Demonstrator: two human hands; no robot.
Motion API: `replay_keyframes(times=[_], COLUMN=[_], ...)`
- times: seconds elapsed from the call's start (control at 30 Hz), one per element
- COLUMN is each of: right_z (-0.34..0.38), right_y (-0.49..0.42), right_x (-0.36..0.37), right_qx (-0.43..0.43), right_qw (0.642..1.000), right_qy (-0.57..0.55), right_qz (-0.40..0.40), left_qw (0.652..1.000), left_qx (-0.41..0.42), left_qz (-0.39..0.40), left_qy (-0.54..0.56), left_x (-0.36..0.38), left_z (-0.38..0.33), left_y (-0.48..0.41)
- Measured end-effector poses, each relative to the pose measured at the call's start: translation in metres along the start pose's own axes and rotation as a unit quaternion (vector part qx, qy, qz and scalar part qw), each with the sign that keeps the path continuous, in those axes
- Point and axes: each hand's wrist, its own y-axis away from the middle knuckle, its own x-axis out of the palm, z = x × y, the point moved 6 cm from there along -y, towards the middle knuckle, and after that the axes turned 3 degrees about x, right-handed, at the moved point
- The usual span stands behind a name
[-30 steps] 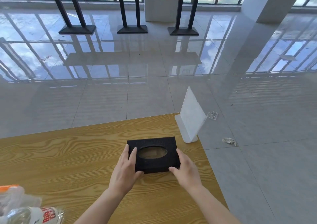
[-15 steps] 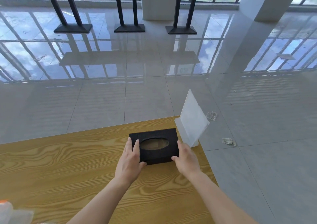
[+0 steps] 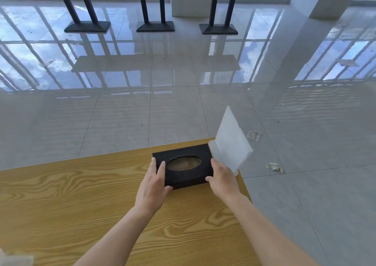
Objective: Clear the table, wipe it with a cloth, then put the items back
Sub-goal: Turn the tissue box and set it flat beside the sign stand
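A black tissue box (image 3: 189, 177) with an oval opening on top lies near the far right corner of the wooden table (image 3: 81, 194). My left hand (image 3: 152, 186) holds its left end, fingers on top and thumb against the front side. My right hand (image 3: 222, 181) grips its right end, thumb on the front side. The box's right end touches or nearly touches a frosted clear sign holder (image 3: 232, 141) that stands upright at the table's corner.
The table's far edge runs just behind the box and its right edge just past my right hand. A bit of pale plastic (image 3: 14, 259) shows at the bottom left. Two crumpled wrappers (image 3: 274, 167) lie on the tiled floor. Dark table bases (image 3: 155, 26) stand far off.
Both hands have slid the tissue box away from me and to the right, up to the sign holder. The bottle and plastic at the lower left have mostly dropped out of view.
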Motion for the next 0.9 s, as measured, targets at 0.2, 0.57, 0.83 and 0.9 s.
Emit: replay_keyframes(times=[0.2,0.57,0.83,0.9], right_z=[-0.0001,-0.0002,-0.0014,-0.0012], right_y=[-0.0004,0.0018,-0.0016,-0.0014], right_x=[-0.0008,0.0000,-0.0024,-0.0020], right_qx=[-0.001,0.000,-0.003,-0.003], right_qw=[1.000,1.000,1.000,1.000], right_qy=[-0.017,-0.021,-0.024,-0.024], right_qz=[-0.002,-0.008,-0.008,-0.010], left_qw=[1.000,1.000,1.000,1.000], left_qx=[-0.002,-0.005,-0.007,-0.007], left_qz=[-0.004,-0.003,-0.001,-0.002], left_qy=[0.006,0.002,-0.009,-0.009], left_x=[0.0002,0.0022,0.0017,0.0019], left_z=[-0.0005,0.0015,0.0010,0.0008], left_y=[-0.0005,0.0003,0.0007,0.0003])
